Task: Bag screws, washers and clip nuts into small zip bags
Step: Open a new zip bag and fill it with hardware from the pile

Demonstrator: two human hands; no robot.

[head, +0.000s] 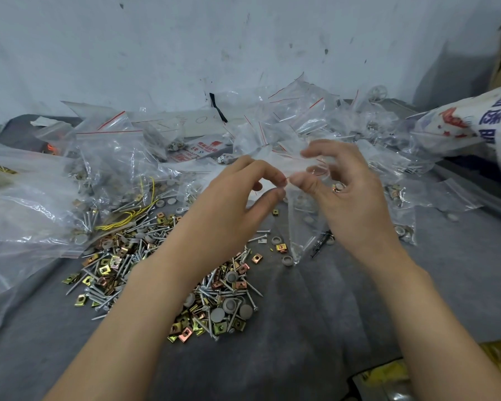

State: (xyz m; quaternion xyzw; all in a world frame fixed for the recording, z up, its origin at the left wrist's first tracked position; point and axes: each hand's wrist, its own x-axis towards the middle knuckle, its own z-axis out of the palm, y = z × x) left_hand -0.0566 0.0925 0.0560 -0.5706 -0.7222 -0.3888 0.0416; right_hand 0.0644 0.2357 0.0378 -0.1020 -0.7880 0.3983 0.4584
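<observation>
A: What lies at the left edge?

B: Big clear bags (26, 198) are heaped there, and they cover the surface (330, 314) up to its left border. Just beside them is the loose pile (145, 256) of screws (99, 296), washers (217, 315) and clip nuts (104, 269), partly under the left forearm.

A: And the hands?

B: The left hand (229, 209) pinches the top of a small zip bag (297, 221) between thumb and forefinger. The right hand (350, 198) pinches the same top from the other side, and its curled fingers also hold a small metal piece (336, 187). The bag hangs in the middle, down toward the surface.

A: Where is open room?

B: The widest open stretch of grey surface is in front, right of the pile. Behind, filled zip bags (315, 120) lie against the white, stained wall (185, 39). At the right edge lies a white printed sack (475, 123).
</observation>
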